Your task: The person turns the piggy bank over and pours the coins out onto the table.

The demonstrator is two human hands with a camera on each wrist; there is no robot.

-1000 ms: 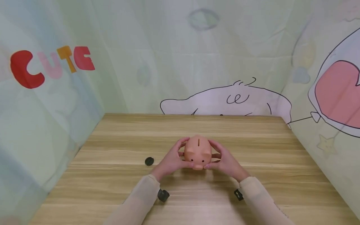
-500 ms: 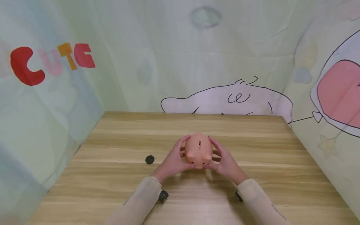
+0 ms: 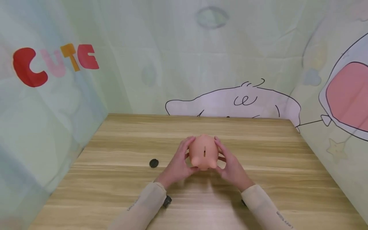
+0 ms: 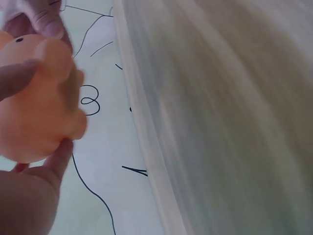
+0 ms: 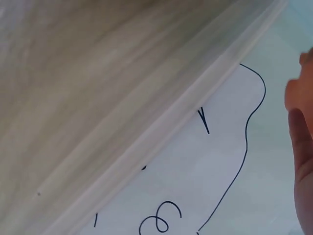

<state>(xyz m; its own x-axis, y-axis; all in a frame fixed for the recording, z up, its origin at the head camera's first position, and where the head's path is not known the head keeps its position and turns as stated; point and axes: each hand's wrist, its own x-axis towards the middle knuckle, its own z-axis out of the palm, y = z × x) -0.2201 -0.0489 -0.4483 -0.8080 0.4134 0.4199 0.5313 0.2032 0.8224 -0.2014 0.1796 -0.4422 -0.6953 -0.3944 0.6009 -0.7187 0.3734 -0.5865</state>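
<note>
Between my two hands is a pink piggy bank (image 3: 198, 150), its coin slot and ears showing on top and its snout end tipped down toward me. My left hand (image 3: 178, 163) grips its left side, and my right hand (image 3: 233, 166) grips the other side. In the left wrist view the piggy bank (image 4: 39, 112) is off the table, its stubby legs apart from the wood. Only a sliver of the piggy bank (image 5: 298, 95) and part of the right hand (image 5: 304, 166) enter the right wrist view. The face is hidden in the head view.
A small black disc (image 3: 154, 163) lies on the wooden table (image 3: 115, 191), left of the left hand. Printed cloth (image 3: 138, 86) hangs along the back and both sides. Dark devices sit under both wrists, the left device (image 3: 167, 201) showing more.
The piggy bank has tilted forward, snout end down, so its eyes have gone out of sight and more of its back shows. Both hands have kept their hold.
</note>
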